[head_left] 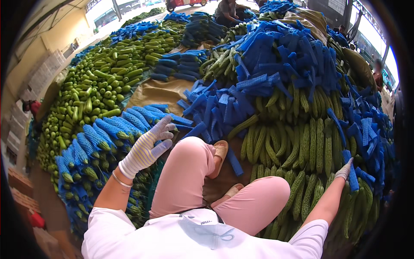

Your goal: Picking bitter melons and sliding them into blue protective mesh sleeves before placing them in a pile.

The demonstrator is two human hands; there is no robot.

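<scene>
My left hand, in a striped white knit glove, is raised over my left knee with its fingers spread and nothing in it. Beside and below it lie rows of long green gourds in blue foam net sleeves, stem ends poking out. Out to the right, my right hand, also gloved, is closed on a blue foam net sleeve; its fingers are partly hidden. Under and around that hand are bare, bumpy bitter gourds, stacked in rows.
A heap of loose blue sleeves rises ahead on the right. Smooth green gourds cover the far left. Brown cloth lies between. Another person sits at the back; a red vehicle stands beyond.
</scene>
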